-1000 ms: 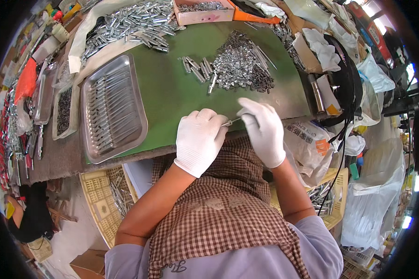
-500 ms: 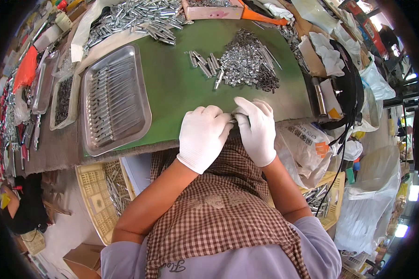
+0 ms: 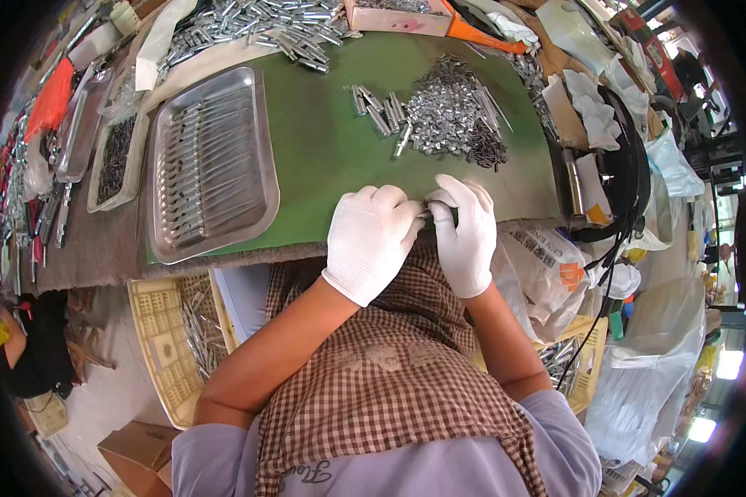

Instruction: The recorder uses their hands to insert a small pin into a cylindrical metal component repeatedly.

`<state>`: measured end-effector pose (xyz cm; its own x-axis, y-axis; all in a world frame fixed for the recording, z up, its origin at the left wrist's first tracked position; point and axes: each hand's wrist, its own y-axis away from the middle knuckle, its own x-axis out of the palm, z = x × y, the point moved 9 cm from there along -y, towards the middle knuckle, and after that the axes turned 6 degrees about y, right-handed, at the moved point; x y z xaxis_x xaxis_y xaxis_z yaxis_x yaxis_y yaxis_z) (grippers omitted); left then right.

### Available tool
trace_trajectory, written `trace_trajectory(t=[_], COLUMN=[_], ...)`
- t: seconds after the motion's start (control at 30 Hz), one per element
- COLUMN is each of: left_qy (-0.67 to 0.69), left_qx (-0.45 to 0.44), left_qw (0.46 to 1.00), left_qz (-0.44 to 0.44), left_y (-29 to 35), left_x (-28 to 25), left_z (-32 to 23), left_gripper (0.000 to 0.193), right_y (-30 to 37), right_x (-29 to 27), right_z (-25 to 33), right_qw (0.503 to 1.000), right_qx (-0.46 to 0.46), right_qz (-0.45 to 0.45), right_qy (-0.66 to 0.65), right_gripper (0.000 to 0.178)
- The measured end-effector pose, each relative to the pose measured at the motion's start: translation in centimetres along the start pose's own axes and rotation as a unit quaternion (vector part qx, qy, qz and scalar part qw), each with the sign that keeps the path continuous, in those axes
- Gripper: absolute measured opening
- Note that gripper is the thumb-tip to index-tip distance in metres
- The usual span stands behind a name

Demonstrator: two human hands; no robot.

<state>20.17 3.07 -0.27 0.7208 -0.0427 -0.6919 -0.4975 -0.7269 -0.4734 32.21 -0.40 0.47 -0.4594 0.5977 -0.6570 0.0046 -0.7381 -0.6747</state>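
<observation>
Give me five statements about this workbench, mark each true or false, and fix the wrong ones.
1. The left hand and right hand both wear white gloves. True.
2. The metal tray lies left of the heap of small metal parts. True.
3. The tray is empty. False: slender metal pieces lie in a row in it.
4. The hands are far apart. False: they meet closely around a small metal piece.
5. The apron has a checked pattern. True.
</observation>
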Motion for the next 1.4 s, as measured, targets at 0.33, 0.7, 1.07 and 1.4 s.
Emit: trace_trajectory(t=[0.33,0.7,1.07,1.4], left_qy=[0.002,-0.004,-0.008,0.0], left_qx=[-0.001,0.01,0.014,0.02], left_qw=[1.0,1.0,1.0,0.999], left_qz=[-0.005,-0.021,-0.018,-0.028], left_y=[0.0,0.3,0.3,0.3], left_x=[-0.1,-0.1,-0.1,-0.3], left_z=[0.0,-0.1,0.0,-0.2], left_gripper=[0.007,0.012,0.011,0.012], right_y=[0.4,1.4,0.1,-1.2], right_x=[0.1,0.0,-0.1,-0.6], right_z=[0.6,1.8,1.6,0.9], right_qw=[0.999,0.982,0.971,0.977], right_qx=[-0.013,-0.103,-0.072,-0.052], right_qz=[-0.006,-0.013,0.123,0.192], right_qy=[0.042,0.156,0.193,0.072], right_gripper=[0.032,0.031,0.035,0.036])
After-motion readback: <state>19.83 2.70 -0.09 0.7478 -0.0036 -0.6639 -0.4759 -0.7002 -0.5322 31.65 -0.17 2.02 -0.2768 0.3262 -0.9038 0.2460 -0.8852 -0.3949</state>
